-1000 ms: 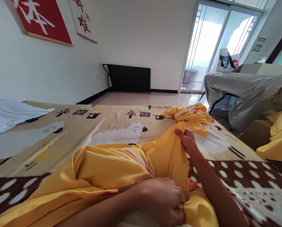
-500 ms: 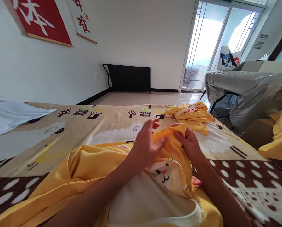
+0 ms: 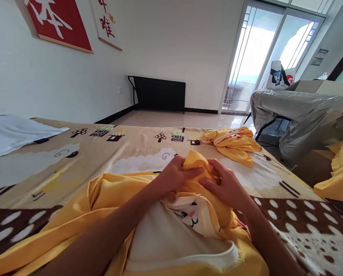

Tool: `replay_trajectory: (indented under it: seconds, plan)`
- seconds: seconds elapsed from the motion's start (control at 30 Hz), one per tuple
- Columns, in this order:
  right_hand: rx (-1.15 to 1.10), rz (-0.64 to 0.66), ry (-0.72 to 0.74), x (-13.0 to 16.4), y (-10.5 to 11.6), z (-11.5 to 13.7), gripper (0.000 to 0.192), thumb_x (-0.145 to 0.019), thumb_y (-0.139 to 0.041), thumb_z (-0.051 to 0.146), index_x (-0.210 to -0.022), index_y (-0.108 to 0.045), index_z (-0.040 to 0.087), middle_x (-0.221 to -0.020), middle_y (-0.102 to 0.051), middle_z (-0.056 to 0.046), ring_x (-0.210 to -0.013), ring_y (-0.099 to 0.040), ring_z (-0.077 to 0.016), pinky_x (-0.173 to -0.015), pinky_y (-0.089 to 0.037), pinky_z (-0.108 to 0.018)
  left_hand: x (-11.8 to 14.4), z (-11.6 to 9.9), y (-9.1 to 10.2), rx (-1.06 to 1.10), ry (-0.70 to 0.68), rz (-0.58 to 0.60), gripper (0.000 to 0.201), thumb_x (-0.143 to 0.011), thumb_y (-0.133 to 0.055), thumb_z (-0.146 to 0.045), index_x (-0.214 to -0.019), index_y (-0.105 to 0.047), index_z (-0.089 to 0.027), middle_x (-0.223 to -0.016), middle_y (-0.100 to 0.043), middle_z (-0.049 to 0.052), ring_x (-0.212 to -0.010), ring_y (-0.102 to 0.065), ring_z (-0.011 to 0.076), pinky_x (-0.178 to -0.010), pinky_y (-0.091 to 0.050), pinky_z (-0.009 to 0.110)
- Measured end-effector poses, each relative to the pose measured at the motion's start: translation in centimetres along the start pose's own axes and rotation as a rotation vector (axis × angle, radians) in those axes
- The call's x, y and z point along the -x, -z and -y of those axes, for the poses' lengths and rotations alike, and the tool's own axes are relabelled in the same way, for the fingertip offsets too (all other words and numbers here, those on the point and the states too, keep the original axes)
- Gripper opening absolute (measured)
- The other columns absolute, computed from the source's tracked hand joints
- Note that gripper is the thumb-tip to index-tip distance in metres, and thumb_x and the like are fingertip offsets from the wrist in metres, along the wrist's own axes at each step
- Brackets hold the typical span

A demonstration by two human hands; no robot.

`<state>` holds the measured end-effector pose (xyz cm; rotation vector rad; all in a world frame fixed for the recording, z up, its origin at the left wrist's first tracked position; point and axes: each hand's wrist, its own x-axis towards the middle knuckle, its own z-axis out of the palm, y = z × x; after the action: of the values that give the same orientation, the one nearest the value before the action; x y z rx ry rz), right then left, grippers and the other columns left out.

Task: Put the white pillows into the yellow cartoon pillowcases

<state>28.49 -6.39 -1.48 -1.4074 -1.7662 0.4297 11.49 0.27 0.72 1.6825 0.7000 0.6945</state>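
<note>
A yellow garment point(image 3: 114, 191) with a printed cartoon animal face and a pale inner side lies bunched across the near part of the bed. My left hand point(image 3: 175, 174) grips a raised fold of its yellow cloth, thumb pressed on the near side. Close on the right, my right hand point(image 3: 221, 180) pinches the same gathered part between thumb and fingers. The fold stands up between both hands, above the printed face. Some fingertips are hidden behind the cloth.
Beneath lies a patterned blanket point(image 3: 137, 145). Farther off are a crumpled yellow cloth point(image 3: 231, 143) and, at left, a white cloth point(image 3: 19, 130). On the right stand a plastic-covered table point(image 3: 303, 101) and yellow fabric point(image 3: 338, 172) over a cardboard box. A black folded panel point(image 3: 160, 94) leans against the wall.
My left hand has closed onto the yellow fold, where its fingers were apart before. My right hand has shifted left, and the cloth between the hands is more bunched.
</note>
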Motion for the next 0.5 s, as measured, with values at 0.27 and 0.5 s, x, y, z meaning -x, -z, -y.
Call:
replay_trajectory:
  seconds: [0.27, 0.5]
  plan:
    - [0.22, 0.068, -0.1, 0.4, -1.0, 0.7, 0.032, -0.088, -0.045, 0.053, -0.081, -0.051, 0.022, -0.066, -0.054, 0.003, -0.06, -0.046, -0.0131, -0.056, -0.029, -0.023, -0.6, 0.5, 0.3, 0.324, 0.061, -0.324, 0.037, -0.058, -0.08, -0.042, -0.07, -0.063, -0.012, -0.063, -0.064, 0.002, -0.057, -0.061, 0.0167, -0.049, -0.048, 0.023]
    - [0.134, 0.21, -0.17, 3.6, -0.9, -0.9, 0.038, -0.084, -0.047, 0.059, -0.083, -0.055, 0.022, -0.068, -0.059, 0.001, -0.062, -0.052, -0.0156, -0.058, -0.035, -0.024, -0.6, 0.3, 4.1, 0.544, -0.005, -0.499, 0.036, -0.052, -0.083, -0.033, -0.072, -0.061, -0.013, -0.064, -0.067, 0.004, -0.06, -0.066, 0.0212, -0.057, -0.055, 0.03]
